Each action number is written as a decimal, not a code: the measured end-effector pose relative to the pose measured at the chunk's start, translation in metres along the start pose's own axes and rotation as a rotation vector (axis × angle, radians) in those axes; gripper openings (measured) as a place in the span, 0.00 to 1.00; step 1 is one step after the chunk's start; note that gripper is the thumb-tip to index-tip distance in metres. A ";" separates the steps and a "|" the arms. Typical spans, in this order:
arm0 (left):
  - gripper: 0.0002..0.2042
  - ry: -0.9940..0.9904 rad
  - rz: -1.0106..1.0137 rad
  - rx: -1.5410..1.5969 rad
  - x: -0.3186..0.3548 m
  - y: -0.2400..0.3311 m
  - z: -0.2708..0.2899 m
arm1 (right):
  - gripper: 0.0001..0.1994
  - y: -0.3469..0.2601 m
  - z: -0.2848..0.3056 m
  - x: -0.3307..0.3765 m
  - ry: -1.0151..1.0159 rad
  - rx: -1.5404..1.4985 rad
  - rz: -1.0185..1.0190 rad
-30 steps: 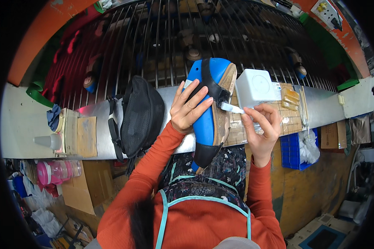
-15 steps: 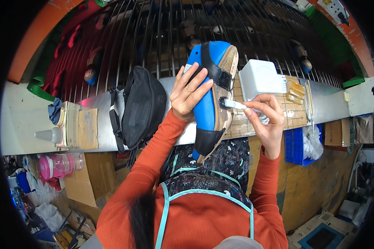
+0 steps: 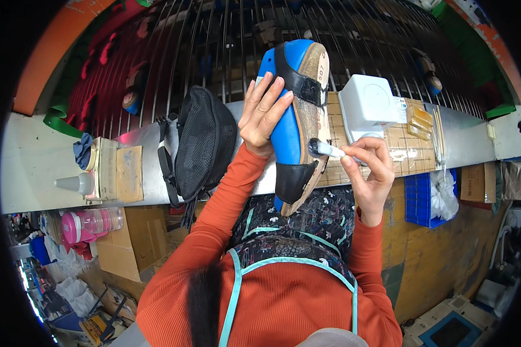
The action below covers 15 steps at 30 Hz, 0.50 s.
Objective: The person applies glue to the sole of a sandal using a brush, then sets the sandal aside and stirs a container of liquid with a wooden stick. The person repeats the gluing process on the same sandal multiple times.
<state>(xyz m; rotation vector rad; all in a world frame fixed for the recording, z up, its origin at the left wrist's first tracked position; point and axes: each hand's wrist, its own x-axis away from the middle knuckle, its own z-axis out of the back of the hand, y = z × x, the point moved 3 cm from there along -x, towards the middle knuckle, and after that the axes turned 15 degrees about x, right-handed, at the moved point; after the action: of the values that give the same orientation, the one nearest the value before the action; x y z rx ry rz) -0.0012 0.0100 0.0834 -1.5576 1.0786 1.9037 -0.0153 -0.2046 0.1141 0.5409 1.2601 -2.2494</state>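
Observation:
A sandal (image 3: 305, 118) with black straps and a cork-coloured sole edge sits on a blue shoe last (image 3: 285, 147), tilted so its sole side faces right. My left hand (image 3: 264, 115) wraps round the last from the left and holds it up over the bench edge. Between the thumb and fingers of my right hand (image 3: 371, 168) is a small brush (image 3: 331, 150) with a white handle. Its dark tip touches the sole edge above the lower strap, where a dark wet-looking patch shows. The far side of the sandal is hidden.
A white plastic container (image 3: 369, 104) stands right of the sandal on a taped brown board (image 3: 408, 159), by yellowish blocks (image 3: 419, 122) and thin sticks (image 3: 438, 136). A black mesh bag (image 3: 205, 144) lies at left. Metal bars (image 3: 226, 52) run behind; a blue crate (image 3: 418, 199) is below right.
The sandal has shifted slightly up and away in the view, with my left hand on it. The brush tip has slid along the sole edge toward the lower strap.

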 end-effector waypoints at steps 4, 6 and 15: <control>0.15 0.012 -0.011 -0.019 -0.002 0.000 -0.001 | 0.09 -0.001 0.000 0.004 0.027 0.013 0.010; 0.15 0.025 -0.013 -0.025 -0.002 -0.001 -0.001 | 0.09 -0.001 0.001 0.005 0.039 0.046 0.035; 0.15 0.071 0.004 -0.021 -0.004 -0.002 -0.002 | 0.09 -0.005 0.005 0.008 -0.039 -0.091 -0.054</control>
<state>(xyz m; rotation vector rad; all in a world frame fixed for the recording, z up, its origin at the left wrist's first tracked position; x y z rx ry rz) 0.0027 0.0098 0.0868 -1.6477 1.0955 1.8808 -0.0246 -0.2089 0.1156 0.4322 1.3647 -2.2231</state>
